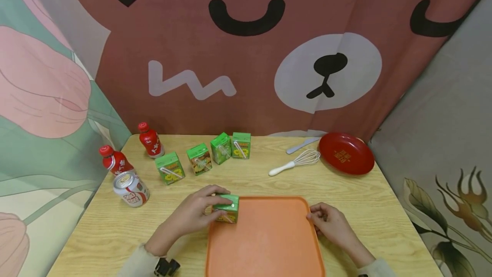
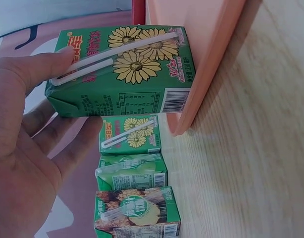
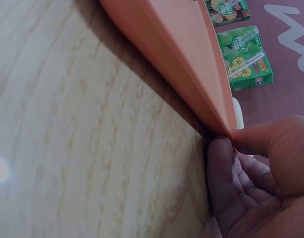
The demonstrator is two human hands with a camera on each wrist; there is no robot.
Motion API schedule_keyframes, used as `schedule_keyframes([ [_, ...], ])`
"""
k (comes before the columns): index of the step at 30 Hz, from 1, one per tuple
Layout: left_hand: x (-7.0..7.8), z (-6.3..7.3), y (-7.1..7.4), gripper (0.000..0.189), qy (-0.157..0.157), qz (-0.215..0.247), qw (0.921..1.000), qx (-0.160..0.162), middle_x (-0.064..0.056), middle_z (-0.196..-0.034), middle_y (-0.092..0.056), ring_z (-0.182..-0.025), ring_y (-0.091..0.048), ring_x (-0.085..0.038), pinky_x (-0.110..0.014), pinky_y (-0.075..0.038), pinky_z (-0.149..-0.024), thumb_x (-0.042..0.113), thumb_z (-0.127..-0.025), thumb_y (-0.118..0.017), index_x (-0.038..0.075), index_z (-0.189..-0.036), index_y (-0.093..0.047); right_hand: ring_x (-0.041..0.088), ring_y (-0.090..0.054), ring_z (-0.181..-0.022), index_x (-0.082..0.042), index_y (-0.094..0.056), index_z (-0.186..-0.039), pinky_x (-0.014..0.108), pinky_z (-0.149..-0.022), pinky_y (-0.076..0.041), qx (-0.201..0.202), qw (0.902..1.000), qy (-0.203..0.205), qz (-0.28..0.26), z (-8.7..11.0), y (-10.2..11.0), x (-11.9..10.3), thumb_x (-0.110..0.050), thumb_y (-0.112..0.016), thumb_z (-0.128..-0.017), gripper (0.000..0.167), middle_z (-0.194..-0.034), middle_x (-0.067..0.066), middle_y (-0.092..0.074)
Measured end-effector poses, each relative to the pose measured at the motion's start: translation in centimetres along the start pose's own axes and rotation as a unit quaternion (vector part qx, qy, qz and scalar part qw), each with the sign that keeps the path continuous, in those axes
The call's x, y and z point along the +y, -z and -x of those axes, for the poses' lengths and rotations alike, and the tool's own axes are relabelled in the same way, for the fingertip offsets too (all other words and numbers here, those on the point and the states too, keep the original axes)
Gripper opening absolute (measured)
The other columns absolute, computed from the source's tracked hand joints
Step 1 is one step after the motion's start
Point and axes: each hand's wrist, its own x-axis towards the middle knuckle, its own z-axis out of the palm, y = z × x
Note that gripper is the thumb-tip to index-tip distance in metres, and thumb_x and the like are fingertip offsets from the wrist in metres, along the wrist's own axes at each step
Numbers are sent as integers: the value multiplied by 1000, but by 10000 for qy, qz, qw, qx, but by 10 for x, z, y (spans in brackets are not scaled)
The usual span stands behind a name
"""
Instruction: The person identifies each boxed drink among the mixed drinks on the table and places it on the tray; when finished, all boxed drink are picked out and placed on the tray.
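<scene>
My left hand (image 1: pixel 197 210) grips a green juice box (image 1: pixel 229 209) with yellow flowers and a straw on its front. In the left wrist view the held juice box (image 2: pixel 127 74) stands at the corner of the orange tray (image 2: pixel 211 64), thumb on the straw side and fingers behind. My right hand (image 1: pixel 331 225) pinches the right rim of the orange tray (image 1: pixel 269 243). Seen from the right wrist, the thumb of that hand (image 3: pixel 271 173) lies on top of the rim, with the fingers curled beneath.
Several juice boxes (image 1: pixel 170 168) stand behind the tray. At left are two red bottles (image 1: pixel 151 141) and a white can (image 1: pixel 132 190). A whisk (image 1: pixel 296 162), a grey knife (image 1: pixel 303 145) and a red plate (image 1: pixel 346 154) lie at the back right.
</scene>
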Motion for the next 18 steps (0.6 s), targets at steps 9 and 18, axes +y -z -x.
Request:
schedule_keyframes([
  [9,-2,1,0,29,-93,-46,9999,20,4,-130,-61,-109,-61,-13,-27,-52,-76,19,-90,-81,26,-118,-75,20,-63,-67,11,-63,-115,32,-57,-57,-410,9972,-189,-590,-7,9,-1,-15,-72,-97,33,-82,10,-65],
  [18,-1,1,1,27,-19,-67,10000,-20,5,-131,-60,-113,-60,-12,-30,-53,-80,20,-92,-79,26,-118,-75,21,-62,-69,11,-62,-115,33,-59,-56,-704,9913,-600,-939,-12,14,0,-16,-71,-98,33,-81,11,-65],
])
